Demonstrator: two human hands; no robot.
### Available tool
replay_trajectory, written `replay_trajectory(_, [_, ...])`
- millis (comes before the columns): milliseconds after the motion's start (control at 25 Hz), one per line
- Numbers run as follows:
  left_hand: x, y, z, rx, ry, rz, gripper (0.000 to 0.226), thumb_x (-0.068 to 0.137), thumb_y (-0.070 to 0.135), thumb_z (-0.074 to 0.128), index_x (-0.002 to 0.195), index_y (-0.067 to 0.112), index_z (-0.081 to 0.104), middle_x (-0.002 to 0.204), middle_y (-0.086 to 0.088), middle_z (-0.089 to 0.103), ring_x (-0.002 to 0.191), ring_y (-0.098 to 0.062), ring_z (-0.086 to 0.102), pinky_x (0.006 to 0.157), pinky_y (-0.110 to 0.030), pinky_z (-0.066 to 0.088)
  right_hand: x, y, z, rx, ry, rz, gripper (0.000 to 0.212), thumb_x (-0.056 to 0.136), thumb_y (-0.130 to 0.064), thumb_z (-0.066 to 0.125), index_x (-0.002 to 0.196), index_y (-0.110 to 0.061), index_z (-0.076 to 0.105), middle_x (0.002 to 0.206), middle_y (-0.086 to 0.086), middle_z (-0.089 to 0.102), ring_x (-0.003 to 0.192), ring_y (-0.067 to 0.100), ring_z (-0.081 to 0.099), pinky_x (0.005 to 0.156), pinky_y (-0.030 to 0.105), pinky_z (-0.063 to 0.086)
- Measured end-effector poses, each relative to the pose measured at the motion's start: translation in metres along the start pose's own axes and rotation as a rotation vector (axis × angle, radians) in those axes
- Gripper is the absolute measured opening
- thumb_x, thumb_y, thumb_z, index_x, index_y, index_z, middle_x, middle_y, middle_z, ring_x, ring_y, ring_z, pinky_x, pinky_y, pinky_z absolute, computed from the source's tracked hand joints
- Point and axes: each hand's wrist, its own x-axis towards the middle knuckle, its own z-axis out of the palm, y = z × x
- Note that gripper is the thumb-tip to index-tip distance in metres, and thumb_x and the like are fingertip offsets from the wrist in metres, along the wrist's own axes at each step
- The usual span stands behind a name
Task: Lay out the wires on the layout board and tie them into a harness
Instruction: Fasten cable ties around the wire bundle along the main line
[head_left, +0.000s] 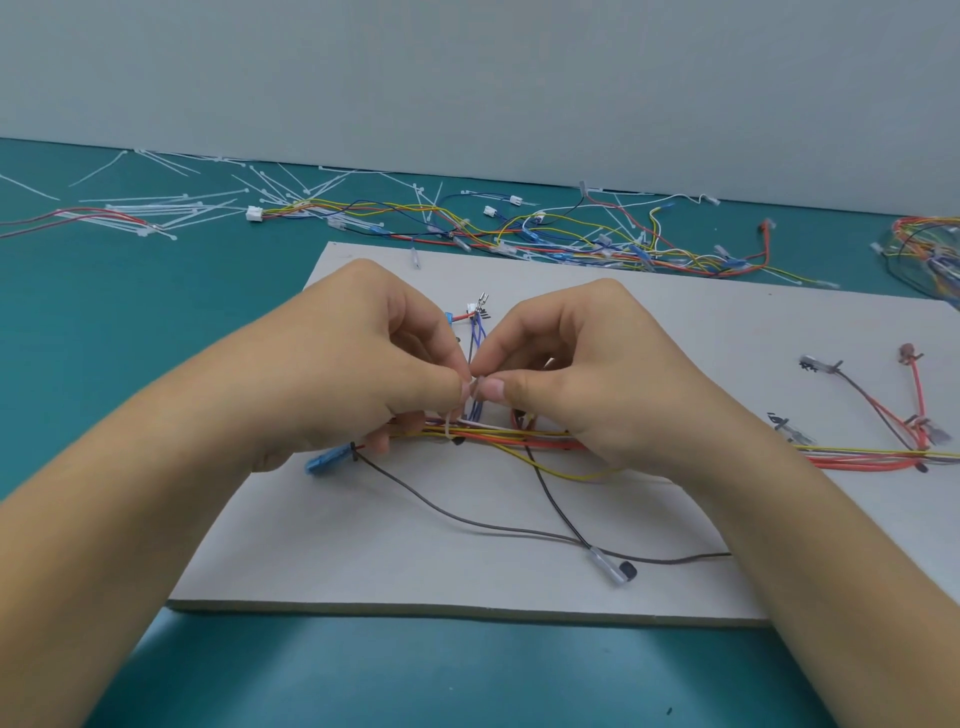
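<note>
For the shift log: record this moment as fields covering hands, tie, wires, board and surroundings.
Left hand: pinches thin white plastic cable tie
Right hand: pinches the same tie, fingertips meeting the left's
Tie: looped round the multicoloured wire bundle
Board: flat grey layout board, lying on teal table
Beyond board: loose white cable ties; spare coloured wires

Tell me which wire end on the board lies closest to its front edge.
The clear-sleeved terminal on the black wire, lying alone; the blue-sleeved terminal sits farther back, beside the left hand.
</note>
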Motion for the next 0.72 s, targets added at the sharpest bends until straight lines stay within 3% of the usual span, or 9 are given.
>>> replay_trajectory(400, [0.001,-0.0009,0.0008,-0.015,0.001,0.009,0.004,0.078,0.015,0.082,0.077,0.017,0.079,0.058,-0.01,0.07,0.045,-0.014,0.054,0.044,-0.027,0.047,0.0013,0.0016,-0.0012,0.007,-0.015,0.03,0.011,0.083,-0.008,0.083,0.079,-0.016,0.076,0.068,0.002,0.074,0.059,0.01,0.063,0.057,0.026,0.051])
replay_trajectory(560, [0.0017,0.0001,0.0012,-0.064,0.033,-0.02,0.012,0.075,0.012,0.086,0.078,0.016,0.075,0.063,-0.011,0.073,0.043,-0.013,0.057,0.043,-0.025,0.045,0.0011,0.0018,-0.0011,0.005,-0.02,0.036,0.011,0.084,-0.008,0.083,0.08,-0.016,0.076,0.066,0.0,0.072,0.059,0.01,0.062,0.058,0.026,0.049])
replay_trajectory(720, [0.0014,0.0007,0.0015,-0.1,0.008,-0.013,0.021,0.08,0.007,0.084,0.085,0.017,0.066,0.071,-0.012,0.076,0.045,-0.015,0.056,0.051,-0.03,0.045,0.0014,0.0015,-0.0014,-0.002,-0.024,0.034,0.012,0.085,-0.006,0.081,0.081,-0.017,0.077,0.068,-0.001,0.074,0.059,0.01,0.063,0.06,0.027,0.051])
